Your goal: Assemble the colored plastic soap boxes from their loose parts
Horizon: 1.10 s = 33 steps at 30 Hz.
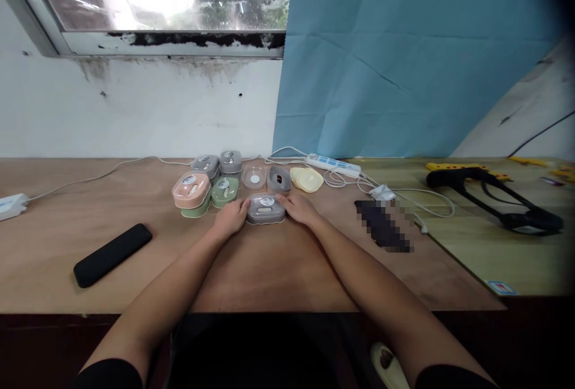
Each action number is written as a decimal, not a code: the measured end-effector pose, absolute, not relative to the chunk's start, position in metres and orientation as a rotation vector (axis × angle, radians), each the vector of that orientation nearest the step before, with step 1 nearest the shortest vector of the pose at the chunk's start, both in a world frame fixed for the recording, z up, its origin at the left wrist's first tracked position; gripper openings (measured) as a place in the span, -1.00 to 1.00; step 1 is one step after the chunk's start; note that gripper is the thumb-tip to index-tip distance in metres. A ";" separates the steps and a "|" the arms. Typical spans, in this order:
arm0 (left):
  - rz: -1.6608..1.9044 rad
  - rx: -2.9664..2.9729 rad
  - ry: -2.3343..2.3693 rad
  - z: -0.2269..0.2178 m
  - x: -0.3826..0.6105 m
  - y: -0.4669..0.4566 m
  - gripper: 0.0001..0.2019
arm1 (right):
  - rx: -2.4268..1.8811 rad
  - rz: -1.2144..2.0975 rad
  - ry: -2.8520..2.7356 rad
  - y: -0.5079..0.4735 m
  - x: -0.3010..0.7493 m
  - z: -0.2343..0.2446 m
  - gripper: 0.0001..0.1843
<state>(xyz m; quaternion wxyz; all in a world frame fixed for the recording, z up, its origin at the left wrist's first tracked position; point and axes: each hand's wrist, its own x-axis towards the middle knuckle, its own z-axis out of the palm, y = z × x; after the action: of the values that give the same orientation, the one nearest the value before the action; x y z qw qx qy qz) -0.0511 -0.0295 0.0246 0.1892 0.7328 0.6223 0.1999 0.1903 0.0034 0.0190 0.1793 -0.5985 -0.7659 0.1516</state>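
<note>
A grey lidded container (266,209) with a clear top and a round white sticker rests on the brown table. My left hand (232,216) grips its left end, and my right hand (297,206) grips its right end. Just behind it lie a clear lid (254,178) with a white sticker and an open grey container (279,179). Pale yellow thin pieces (307,179) are piled to the right of these. On the left sit a green lidded container (225,191), a pink one (191,190) stacked on a green one, and two grey ones (230,161) farther back.
A black phone (112,255) lies at the left. A power strip (333,166) with loose white cables runs along the wall. At the right are a blurred-out dark object (384,225) and a black frame-like object (494,197). The table's front edge is near my forearms.
</note>
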 end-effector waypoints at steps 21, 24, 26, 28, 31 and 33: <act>0.647 2.155 1.766 0.023 -0.052 -0.030 -0.44 | -1.676 0.507 -2.130 0.006 0.191 0.019 -0.23; 0.626 2.202 1.745 0.023 -0.052 -0.031 -0.40 | -1.667 0.517 -2.126 0.006 0.192 0.018 -0.23; 0.595 2.258 1.726 0.024 -0.050 -0.032 -0.36 | -1.663 0.525 -2.125 0.006 0.192 0.017 -0.22; 0.595 2.315 1.728 0.025 -0.049 -0.033 -0.35 | -1.645 0.536 -2.132 0.007 0.192 0.017 -0.22; 0.629 2.285 1.741 0.024 -0.046 -0.034 -0.36 | -1.614 0.546 -2.134 0.006 0.193 0.018 -0.22; 0.700 2.183 1.721 0.022 -0.044 -0.034 -0.39 | -1.593 0.564 -2.122 0.005 0.194 0.019 -0.24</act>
<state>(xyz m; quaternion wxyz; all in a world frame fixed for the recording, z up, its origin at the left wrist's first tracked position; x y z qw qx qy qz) -0.0443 -0.0344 0.0222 0.1373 0.7543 0.5946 0.2421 0.1940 0.0055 0.0188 0.2127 -0.5739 -0.7643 0.2031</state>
